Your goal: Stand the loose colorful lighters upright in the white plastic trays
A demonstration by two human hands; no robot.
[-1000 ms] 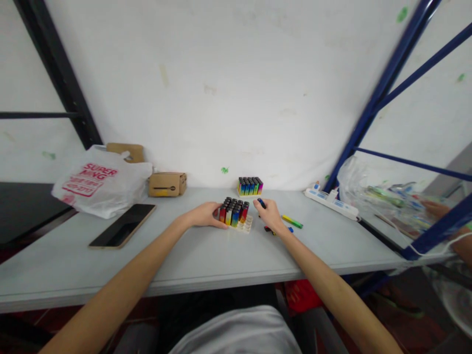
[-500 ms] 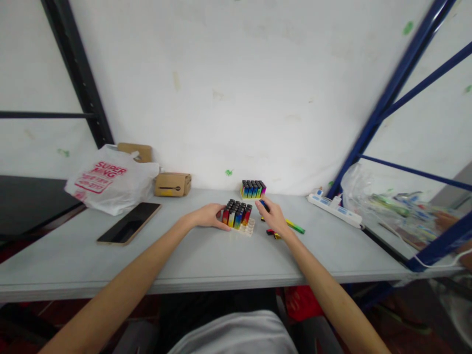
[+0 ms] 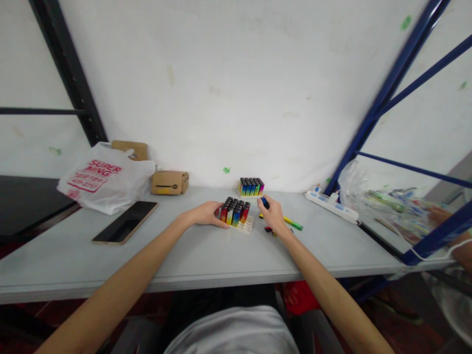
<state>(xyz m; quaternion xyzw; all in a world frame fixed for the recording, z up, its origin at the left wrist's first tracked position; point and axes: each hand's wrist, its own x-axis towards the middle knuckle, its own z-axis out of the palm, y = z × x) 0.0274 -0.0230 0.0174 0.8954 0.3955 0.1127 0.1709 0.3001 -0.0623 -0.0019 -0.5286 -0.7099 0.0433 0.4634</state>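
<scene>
A white tray (image 3: 245,226) with round holes stands on the table, its left and back part filled with upright black-topped lighters (image 3: 236,212) in red, white, blue and mixed colours. My left hand (image 3: 210,214) curves round the tray's left side, thumb in front and fingers behind, against the lighters. Just right of the tray, my right hand (image 3: 273,214) is closed on a dark blue lighter (image 3: 264,202), its lower part hidden by the fingers. Beside and partly under that hand lie loose lighters, among them a yellow-green one (image 3: 293,223) and a red one (image 3: 268,229).
Another tray of lighters (image 3: 251,187) stands near the wall. On the left are a phone (image 3: 126,222), a cardboard box (image 3: 169,182) and a plastic bag (image 3: 106,179). A power strip (image 3: 332,206) lies right, before a blue frame (image 3: 368,128). Another person's hand (image 3: 438,216) shows beyond it.
My right hand has shifted slightly away from the tray with the blue lighter, whose end now shows more clearly. My left hand stays at the tray. The view has moved a little.
</scene>
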